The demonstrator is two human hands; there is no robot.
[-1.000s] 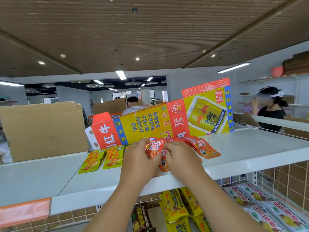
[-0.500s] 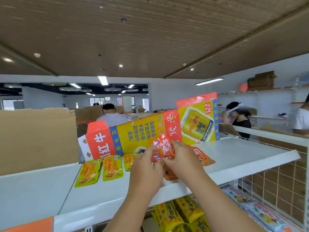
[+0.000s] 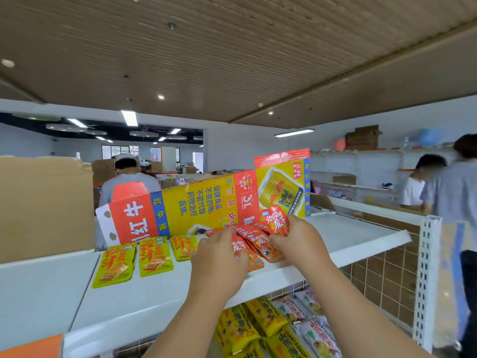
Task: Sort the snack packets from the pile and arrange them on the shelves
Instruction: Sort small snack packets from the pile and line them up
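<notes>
Both my hands reach over the top white shelf (image 3: 361,236). My right hand (image 3: 302,241) grips a red snack packet (image 3: 277,223), tilted up off the shelf. My left hand (image 3: 219,259) rests with curled fingers on a fan of several red packets (image 3: 255,244) lying near the shelf's front edge; whether it pinches one I cannot tell. Three yellow-green packets (image 3: 154,255) lie flat in a row to the left of my hands.
A flattened red and yellow Red Bull carton (image 3: 206,202) stands behind the packets. A brown cardboard box (image 3: 44,205) sits at the left. The lower shelf holds yellow packets (image 3: 247,329) and white packets (image 3: 317,329). People stand at the right (image 3: 449,202) and behind (image 3: 129,177).
My hands have parted: the right one moved right with one red packet, the left one dropped onto the fanned red packets. The camera has turned a little to the right.
</notes>
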